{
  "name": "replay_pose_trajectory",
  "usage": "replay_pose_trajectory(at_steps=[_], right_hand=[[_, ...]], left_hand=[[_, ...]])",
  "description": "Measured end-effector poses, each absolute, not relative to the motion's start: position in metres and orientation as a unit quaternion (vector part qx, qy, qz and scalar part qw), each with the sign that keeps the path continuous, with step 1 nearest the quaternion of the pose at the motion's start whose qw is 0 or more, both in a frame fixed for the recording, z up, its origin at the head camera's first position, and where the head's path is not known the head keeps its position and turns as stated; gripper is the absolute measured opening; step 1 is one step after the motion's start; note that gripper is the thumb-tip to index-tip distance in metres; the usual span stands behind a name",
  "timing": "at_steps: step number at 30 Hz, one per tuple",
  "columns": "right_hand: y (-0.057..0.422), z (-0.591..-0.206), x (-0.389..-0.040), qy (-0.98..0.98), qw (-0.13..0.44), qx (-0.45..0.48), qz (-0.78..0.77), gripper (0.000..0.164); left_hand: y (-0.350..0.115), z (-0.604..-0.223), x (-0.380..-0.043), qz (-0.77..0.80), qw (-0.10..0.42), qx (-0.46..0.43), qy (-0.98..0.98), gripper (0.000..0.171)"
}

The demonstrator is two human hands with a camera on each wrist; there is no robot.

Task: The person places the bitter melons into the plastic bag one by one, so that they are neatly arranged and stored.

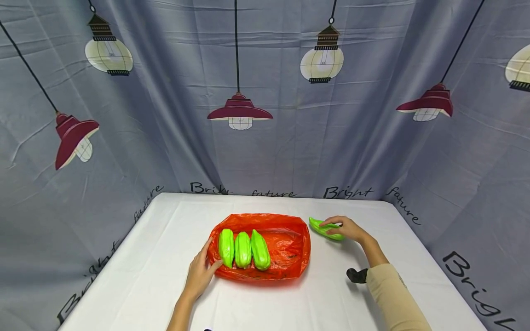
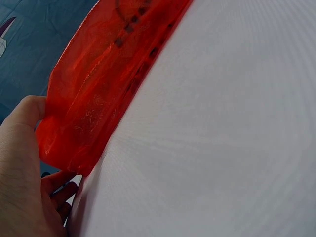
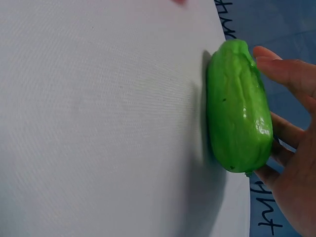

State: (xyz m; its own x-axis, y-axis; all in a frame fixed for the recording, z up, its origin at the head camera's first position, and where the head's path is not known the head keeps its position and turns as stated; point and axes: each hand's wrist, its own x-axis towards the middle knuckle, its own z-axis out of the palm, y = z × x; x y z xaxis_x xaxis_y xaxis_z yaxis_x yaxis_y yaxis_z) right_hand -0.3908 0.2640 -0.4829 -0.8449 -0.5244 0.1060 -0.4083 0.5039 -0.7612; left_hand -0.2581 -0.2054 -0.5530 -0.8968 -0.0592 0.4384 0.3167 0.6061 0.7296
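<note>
At the bag's left end, my left hand (image 1: 200, 273) grips its rim; in the left wrist view the thumb (image 2: 30, 109) meets the upper edge and the other fingers lie beneath. The open red plastic bag (image 1: 285, 257) lies wide on the table with three bright green ridged vegetables (image 1: 243, 250) inside, side by side at its left. To the bag's right, my right hand (image 1: 345, 228) grips another green ridged vegetable (image 3: 239, 108) from above, thumb at its side. Some of those fingertips are hidden behind it.
White cloth covers the table (image 1: 136, 276). A small black object (image 1: 357, 276) shows beside my right sleeve (image 1: 393, 294). Grey-blue curtains (image 1: 265, 156) with printed lamps and lettering hang around the back and sides.
</note>
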Motion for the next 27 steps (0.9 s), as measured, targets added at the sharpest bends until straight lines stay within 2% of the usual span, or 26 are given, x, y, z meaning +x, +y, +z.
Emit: replay_pose_trajectory(at_steps=[14,27], right_hand=[[0.266,-0.502,-0.402,0.867,0.084,-0.25,-0.424,0.032],[0.26,-0.509,-0.394,0.888,0.045,-0.181,-0.42,0.04]], left_hand=[[-0.204,-0.551,-0.258,-0.444,0.219,-0.078,-0.865,0.072],[-0.206,-0.552,-0.259,-0.437,0.226,-0.082,-0.867,0.072]])
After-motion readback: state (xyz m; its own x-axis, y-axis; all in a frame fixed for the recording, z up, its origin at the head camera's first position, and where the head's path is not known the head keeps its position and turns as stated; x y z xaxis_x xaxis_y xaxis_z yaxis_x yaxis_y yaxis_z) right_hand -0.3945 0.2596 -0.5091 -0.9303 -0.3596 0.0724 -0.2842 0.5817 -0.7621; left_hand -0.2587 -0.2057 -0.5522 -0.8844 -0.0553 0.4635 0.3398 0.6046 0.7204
